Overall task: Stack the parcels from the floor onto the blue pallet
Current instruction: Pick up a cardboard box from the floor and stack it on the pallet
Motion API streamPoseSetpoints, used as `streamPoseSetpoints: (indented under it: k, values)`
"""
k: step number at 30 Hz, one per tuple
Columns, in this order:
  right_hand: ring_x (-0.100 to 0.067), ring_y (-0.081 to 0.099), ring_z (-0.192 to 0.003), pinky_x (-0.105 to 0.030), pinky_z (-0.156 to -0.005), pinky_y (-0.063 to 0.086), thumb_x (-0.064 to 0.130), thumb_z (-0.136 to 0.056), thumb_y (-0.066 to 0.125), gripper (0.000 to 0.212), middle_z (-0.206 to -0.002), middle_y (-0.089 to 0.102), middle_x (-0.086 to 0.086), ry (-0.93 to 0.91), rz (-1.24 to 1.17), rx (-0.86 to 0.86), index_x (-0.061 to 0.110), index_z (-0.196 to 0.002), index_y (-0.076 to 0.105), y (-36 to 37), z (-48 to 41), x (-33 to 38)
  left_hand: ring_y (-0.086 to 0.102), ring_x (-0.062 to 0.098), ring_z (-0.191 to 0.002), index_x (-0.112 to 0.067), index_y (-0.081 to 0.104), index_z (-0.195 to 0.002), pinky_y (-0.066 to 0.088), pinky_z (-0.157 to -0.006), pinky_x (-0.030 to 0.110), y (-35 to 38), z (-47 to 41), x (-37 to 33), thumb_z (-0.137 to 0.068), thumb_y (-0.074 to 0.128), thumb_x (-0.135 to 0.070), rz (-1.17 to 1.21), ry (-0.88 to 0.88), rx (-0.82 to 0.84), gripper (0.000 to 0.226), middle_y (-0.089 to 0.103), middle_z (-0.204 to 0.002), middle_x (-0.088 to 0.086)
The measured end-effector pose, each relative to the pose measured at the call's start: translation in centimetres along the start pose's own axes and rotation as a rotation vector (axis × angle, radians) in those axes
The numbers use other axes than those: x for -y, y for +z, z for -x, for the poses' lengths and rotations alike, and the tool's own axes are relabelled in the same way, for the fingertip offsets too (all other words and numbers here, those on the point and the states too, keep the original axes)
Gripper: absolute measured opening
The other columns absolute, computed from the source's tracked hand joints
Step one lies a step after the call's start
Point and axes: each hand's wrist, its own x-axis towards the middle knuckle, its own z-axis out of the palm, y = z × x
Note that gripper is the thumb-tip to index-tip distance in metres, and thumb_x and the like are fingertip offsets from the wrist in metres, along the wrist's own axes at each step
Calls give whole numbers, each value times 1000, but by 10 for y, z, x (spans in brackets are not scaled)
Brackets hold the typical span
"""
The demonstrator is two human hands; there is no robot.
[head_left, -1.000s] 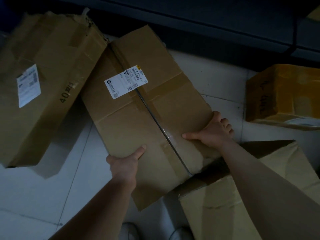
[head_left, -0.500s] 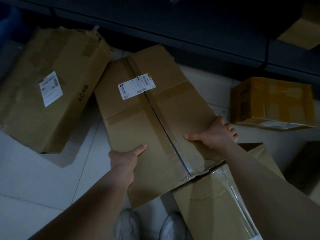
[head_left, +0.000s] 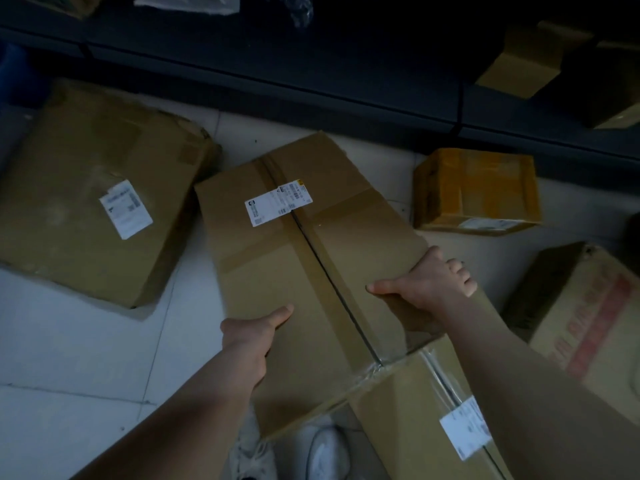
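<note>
Five boxes lie on the tiled floor [head_left: 86,358]. Far left is the wide box [head_left: 69,216], dented and flat on the tiles, with one white label [head_left: 126,209] on top. It sits just beside the long box [head_left: 294,271] in the middle.

The left hand [head_left: 251,329] grips the long box at its left edge. The thumb is flat on top and the fingers are hidden under the side. This box has one label of its own [head_left: 277,206] across the taped seam. Its near right corner lies over the low box [head_left: 415,410], which also has one label [head_left: 465,431]. Two white shoes [head_left: 327,452] show just below the long box's near end.

The right hand [head_left: 429,282] grips the long box's right edge, thumb on top and fingers curled over the side. Beyond that hand, apart from the long box, sits the small yellow box [head_left: 474,192]. Far right stands the red-print box [head_left: 588,323], near the low box.

A dark shelf [head_left: 311,81] runs across the top, close behind the boxes. At least two more cartons [head_left: 519,60] sit on its right end.
</note>
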Motion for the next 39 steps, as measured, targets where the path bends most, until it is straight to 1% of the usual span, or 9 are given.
streamPoseSetpoints:
  k: [4,9,14,20,26,30,35,39]
  values:
    - [-40,22,-141,-50,-115,18,72,-48,79,137,-152,23,-23,25,-27,1,12,-150,11,5,12,-26,52,39,-116,-7,37,-135,45,-100,52,3,12,14,-47,95,-36,-17,33,-7,110,52,-131,18]
    - [-41,23,-140,-50,-115,18,74,-47,79,141,-153,23,-23,33,-71,-18,13,-152,7,6,27,-53,54,36,-113,-6,39,-131,47,-98,49,3,33,30,-49,95,-35,-18,91,15,104,53,-128,17]
    - [-39,25,-139,-51,-115,21,74,-44,79,140,-150,27,-21,3,-128,-51,14,-151,12,-3,54,-72,51,35,-117,-8,37,-134,44,-99,48,-12,66,42,-54,94,-32,49,155,15,101,51,-130,15]
    - [-40,29,-135,-50,-112,25,75,-46,78,130,-146,32,-21,-83,-147,-110,13,-145,20,-28,107,-64,55,32,-112,-8,41,-133,46,-99,49,-57,109,38,-44,96,-34,137,218,10,108,56,-125,12]
    - [-40,30,-134,-50,-111,24,71,-49,80,125,-145,33,-20,-217,-190,-146,17,-145,21,-61,173,-23,57,31,-109,-8,45,-130,47,-98,47,-127,148,19,-47,96,-30,247,295,-42,100,59,-123,11]
    - [-40,32,-133,-50,-110,24,71,-47,81,126,-144,35,-19,-279,-203,-144,18,-144,20,-73,222,18,58,31,-106,-11,44,-130,49,-96,49,-187,169,7,-44,96,-33,309,330,-94,103,60,-120,10]
    - [-38,34,-131,-48,-110,27,74,-46,79,124,-142,36,-19,-349,-172,-116,16,-141,23,-70,283,81,56,31,-105,-12,38,-131,49,-95,49,-273,180,-5,-49,95,-32,387,344,-145,101,56,-116,7]
    - [-39,35,-131,-47,-109,27,73,-48,79,121,-142,37,-20,-402,-129,-97,14,-139,26,-62,333,147,59,30,-100,-14,42,-129,52,-89,48,-347,172,-15,-45,96,-36,444,316,-198,102,60,-114,7]
